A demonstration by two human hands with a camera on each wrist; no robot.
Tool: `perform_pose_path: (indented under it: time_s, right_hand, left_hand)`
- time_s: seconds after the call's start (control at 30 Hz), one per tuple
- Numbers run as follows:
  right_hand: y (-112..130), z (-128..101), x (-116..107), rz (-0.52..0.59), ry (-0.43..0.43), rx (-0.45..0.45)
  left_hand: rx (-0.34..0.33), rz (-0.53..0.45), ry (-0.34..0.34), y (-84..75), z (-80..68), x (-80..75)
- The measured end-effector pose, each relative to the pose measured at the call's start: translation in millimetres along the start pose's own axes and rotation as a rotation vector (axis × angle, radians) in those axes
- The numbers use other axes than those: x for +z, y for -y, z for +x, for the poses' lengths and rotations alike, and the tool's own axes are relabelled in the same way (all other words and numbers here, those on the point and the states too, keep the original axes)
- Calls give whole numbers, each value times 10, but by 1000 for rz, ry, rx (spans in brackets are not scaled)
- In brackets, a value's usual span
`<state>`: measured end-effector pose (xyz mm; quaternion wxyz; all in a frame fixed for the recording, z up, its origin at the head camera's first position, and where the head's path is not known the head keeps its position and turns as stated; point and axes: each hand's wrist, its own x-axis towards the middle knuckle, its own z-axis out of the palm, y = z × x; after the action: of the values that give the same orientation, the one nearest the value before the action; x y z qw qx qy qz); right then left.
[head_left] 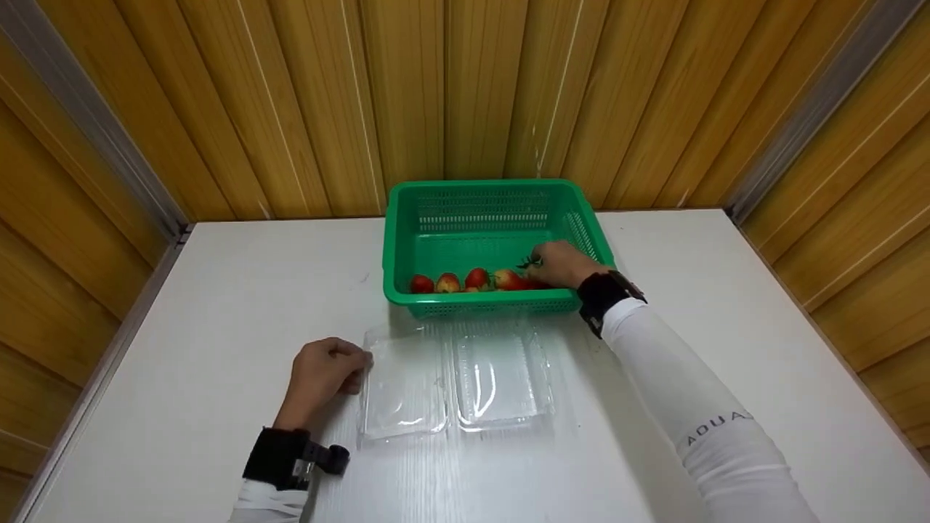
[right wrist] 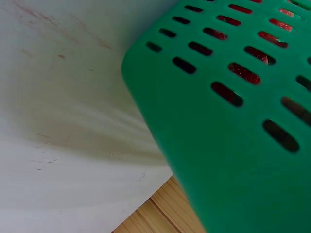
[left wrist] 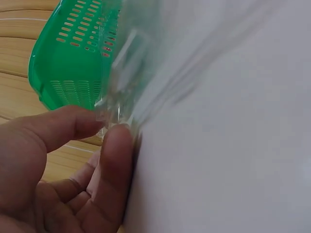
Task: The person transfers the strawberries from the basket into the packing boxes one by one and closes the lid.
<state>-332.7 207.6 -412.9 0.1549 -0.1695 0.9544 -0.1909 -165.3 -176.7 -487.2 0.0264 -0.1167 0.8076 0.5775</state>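
Note:
A green slotted basket (head_left: pixel 472 187) stands at the back of the white table (head_left: pixel 218 305). Several strawberries (head_left: pixel 476 278) lie along its near inner wall. My right hand (head_left: pixel 538 269) reaches into the basket's right front corner, its fingers curled over a strawberry with a green leafy top. An open clear plastic clamshell container (head_left: pixel 501 378) lies flat in front of the basket. My left hand (head_left: pixel 363 359) holds its left rim. In the left wrist view, thumb and finger (left wrist: pixel 114 124) pinch the clear plastic edge, with the basket (left wrist: pixel 73 58) behind. The right wrist view shows only the basket wall (right wrist: pixel 233 145), with red showing through the slots.
Wood-panelled walls (head_left: pixel 450 94) close in the table at the back and both sides. Bare white tabletop (right wrist: pixel 63 121) lies left and right of the basket and container. Both forearms wear white sleeves and black wrist straps.

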Motion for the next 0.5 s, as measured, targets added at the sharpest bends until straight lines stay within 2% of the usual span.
perform_pose_path:
  time_s: [0.23, 0.5]
  right_hand:
    - [21, -9, 11, 6, 2, 4]
    - [-8, 7, 0, 7, -6, -26]
  left_hand:
    - [-16, -86, 26, 8, -13, -16]
    - [-5, -146, 73, 32, 14, -9]
